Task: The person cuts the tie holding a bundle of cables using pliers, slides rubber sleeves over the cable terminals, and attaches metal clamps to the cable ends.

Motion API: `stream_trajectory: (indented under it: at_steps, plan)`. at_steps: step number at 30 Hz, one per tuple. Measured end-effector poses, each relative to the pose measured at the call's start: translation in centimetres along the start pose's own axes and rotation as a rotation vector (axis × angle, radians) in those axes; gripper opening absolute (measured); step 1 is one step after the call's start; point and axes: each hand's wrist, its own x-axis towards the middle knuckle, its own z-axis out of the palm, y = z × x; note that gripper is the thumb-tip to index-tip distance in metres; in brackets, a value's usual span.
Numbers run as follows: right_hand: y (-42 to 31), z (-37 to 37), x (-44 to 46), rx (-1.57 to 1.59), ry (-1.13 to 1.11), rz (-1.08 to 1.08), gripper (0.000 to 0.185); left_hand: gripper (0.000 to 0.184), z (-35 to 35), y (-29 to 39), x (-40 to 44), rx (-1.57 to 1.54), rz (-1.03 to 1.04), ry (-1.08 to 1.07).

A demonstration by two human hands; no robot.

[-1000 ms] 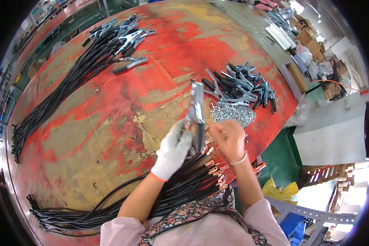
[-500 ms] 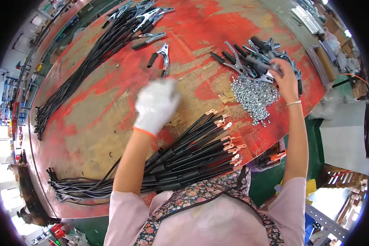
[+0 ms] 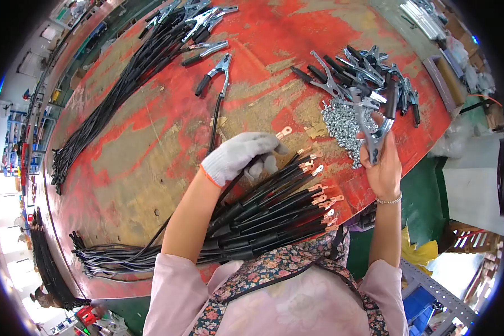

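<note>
My left hand (image 3: 243,155), in a white work glove, is closed on a black cable (image 3: 230,189). A copper lug (image 3: 285,133) sticks out past its fingertips. My bare right hand (image 3: 384,171) grips a metal spring clamp (image 3: 372,140) with a black handle sleeve, held above the screw pile. Just beyond lies a heap of similar clamps (image 3: 369,68) with black sleeves. Below my left hand is a bundle of black cables (image 3: 263,221), their copper lugs pointing right. A clamp joined to a cable (image 3: 221,68) lies beyond my left hand.
Loose small screws (image 3: 341,126) are piled on the worn red table (image 3: 297,39). At the far left lies a long bundle of cables (image 3: 112,101) with clamps on their ends. A cardboard piece (image 3: 445,84) stands by the right edge.
My right hand has drawn back from the clamp heap with a clamp. My left hand has moved down and right to the cable bundle and taken hold of a lugged cable.
</note>
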Motion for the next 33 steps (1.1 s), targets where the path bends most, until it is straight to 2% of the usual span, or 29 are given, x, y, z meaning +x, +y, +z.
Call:
stream_trajectory:
  at_steps: [1,2,4,5,7,8,11,13,15,17,19,20,21,23,24,27,29,33]
  plan:
    - [-0.1,0.4,-0.2,0.072,0.017,0.032,0.042,0.031,0.0,-0.4,0.5,0.008,0.007,-0.004]
    - [0.1,0.7,-0.7,0.072,0.022,0.020,0.042,0.031,0.4,-1.2,1.2,0.041,0.065,0.095]
    - [0.8,0.9,-1.8,0.057,0.203,-0.082,0.042,0.031,1.2,-2.5,2.1,0.164,0.155,0.270]
    - [1.4,0.2,-2.0,0.051,0.211,-0.085,0.042,0.031,1.9,-2.8,2.1,0.163,0.156,0.259]
    - [2.7,-2.1,-2.5,0.334,0.109,-0.166,0.042,0.030,3.2,-3.1,1.9,0.054,0.171,0.327]
    - [3.1,-2.8,-2.6,0.434,0.048,-0.164,0.038,0.029,3.8,-2.8,1.4,-0.028,0.121,0.316]
    - [3.7,-2.1,-3.3,0.507,-0.013,-0.252,0.038,0.029,5.4,-1.2,-0.8,-0.006,0.107,0.249]
    - [3.4,-0.3,-3.4,0.530,0.029,-0.249,0.042,0.030,5.7,-1.1,-1.3,-0.019,0.122,0.215]
    - [2.8,1.5,-2.9,0.482,0.190,-0.290,0.045,0.030,5.8,-1.2,-1.4,-0.100,0.099,0.130]
    - [2.3,1.5,-2.6,0.411,0.128,-0.300,0.044,0.029,6.2,-1.0,-1.7,-0.122,0.090,0.124]
    - [2.4,-0.2,-2.4,-0.093,0.167,-0.318,0.049,0.026,6.4,-1.0,-1.9,-0.164,0.156,0.154]
    - [1.8,0.6,-2.4,-0.198,0.146,-0.306,0.057,0.026,6.5,-0.7,-2.1,-0.173,0.162,0.149]
    - [1.2,1.3,-2.3,-0.208,0.143,-0.306,0.057,0.025,6.5,-0.3,-2.5,-0.129,0.132,0.169]
    - [0.4,2.6,-2.1,-0.483,0.054,-0.274,0.068,0.025,6.7,-0.4,-2.7,-0.091,0.102,0.188]
    - [0.2,3.1,-1.8,-0.519,0.067,-0.288,0.076,0.026,6.9,-0.9,-2.6,0.002,0.137,0.191]
    - [-0.5,3.3,-1.9,-0.462,-0.060,-0.213,0.071,0.030,7.2,-1.0,-2.5,0.165,0.162,0.210]
    - [-0.8,4.1,-1.9,-0.440,-0.074,-0.185,0.075,0.030,7.2,-1.7,-2.1,0.295,0.212,0.244]
    - [-1.6,5.4,-1.9,-0.400,-0.175,-0.124,0.074,0.029,7.5,-0.9,-2.4,0.309,0.182,0.257]
